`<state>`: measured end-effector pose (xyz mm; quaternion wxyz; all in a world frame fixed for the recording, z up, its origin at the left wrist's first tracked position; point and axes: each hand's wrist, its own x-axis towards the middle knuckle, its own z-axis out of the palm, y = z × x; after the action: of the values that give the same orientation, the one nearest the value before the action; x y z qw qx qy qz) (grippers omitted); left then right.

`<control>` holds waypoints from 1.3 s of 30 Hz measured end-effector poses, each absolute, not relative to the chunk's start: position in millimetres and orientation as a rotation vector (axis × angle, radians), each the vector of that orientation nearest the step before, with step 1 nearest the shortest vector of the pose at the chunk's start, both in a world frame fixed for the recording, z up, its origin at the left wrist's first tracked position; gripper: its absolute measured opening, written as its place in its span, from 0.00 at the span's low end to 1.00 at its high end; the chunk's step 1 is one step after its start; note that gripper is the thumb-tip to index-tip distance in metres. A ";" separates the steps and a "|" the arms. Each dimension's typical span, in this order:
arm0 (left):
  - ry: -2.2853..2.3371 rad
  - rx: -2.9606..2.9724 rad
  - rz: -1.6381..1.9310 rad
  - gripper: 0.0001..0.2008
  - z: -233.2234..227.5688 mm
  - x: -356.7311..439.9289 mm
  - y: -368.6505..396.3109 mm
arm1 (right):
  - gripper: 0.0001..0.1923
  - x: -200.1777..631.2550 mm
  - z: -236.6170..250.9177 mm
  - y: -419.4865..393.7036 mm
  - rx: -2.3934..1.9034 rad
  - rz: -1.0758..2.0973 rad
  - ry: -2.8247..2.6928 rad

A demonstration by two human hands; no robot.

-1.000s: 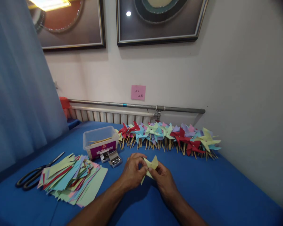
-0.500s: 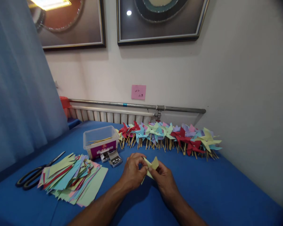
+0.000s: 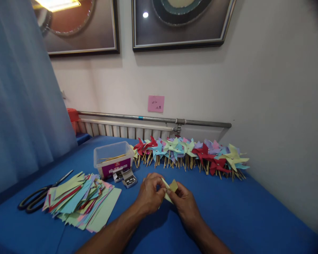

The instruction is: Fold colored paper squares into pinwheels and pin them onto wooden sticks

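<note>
A small piece of yellow paper (image 3: 171, 187) is pinched between both hands just above the blue counter (image 3: 254, 211), low in the middle of the view. The left hand (image 3: 149, 193) is closed on the paper's left edge with thumb and fingertips, and the right hand (image 3: 184, 200) is closed on its right side, where a corner is seen folded over toward the centre. The two hands are touching or nearly touching around the paper; how much of the sheet is hidden beneath the fingers cannot be told.

At 9 o'clock from the hands, a loose stack of coloured paper sheets (image 3: 81, 201) is spread on the counter, and black-handled scissors (image 3: 39, 195) are laid just beyond it at the same bearing, near the blue curtain (image 3: 21, 106). At about 10 o'clock, a clear plastic box (image 3: 112, 158) holding wooden sticks is placed, with two small open boxes of metal pins (image 3: 125, 178) just in front of it. From 11 to 2 o'clock, a long row of finished paper pinwheels (image 3: 190, 153) in red, blue, green, purple and yellow is laid along the wall, beneath a metal pipe (image 3: 153, 119) and a radiator. A pink note (image 3: 155, 103) is stuck on the wall at 12 o'clock, and two framed pictures are hung above it.
</note>
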<state>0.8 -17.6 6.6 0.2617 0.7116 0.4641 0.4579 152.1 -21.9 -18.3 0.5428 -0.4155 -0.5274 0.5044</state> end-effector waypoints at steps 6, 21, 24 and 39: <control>1.280 1.922 1.197 0.06 6.3 -0.1 -17.1 | 0.21 153.4 -20.8 -21.7 -0.997 1.216 -1.256; 1.323 1.859 1.408 0.05 9.2 -3.3 -14.2 | 0.25 152.3 -27.7 -11.1 -0.920 1.263 -1.147; 1.393 1.568 1.508 0.04 10.3 -6.1 -9.0 | 0.26 154.5 -29.3 -8.0 -0.900 1.296 -1.058; 0.991 0.870 1.154 0.12 3.1 7.2 -10.8 | 0.27 152.3 -34.1 -8.1 -0.891 1.320 -1.101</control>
<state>7.2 -10.8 3.1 0.6400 0.3814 0.4347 0.5060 152.3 -8.1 -34.1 0.5668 -0.3792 -0.4684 0.5617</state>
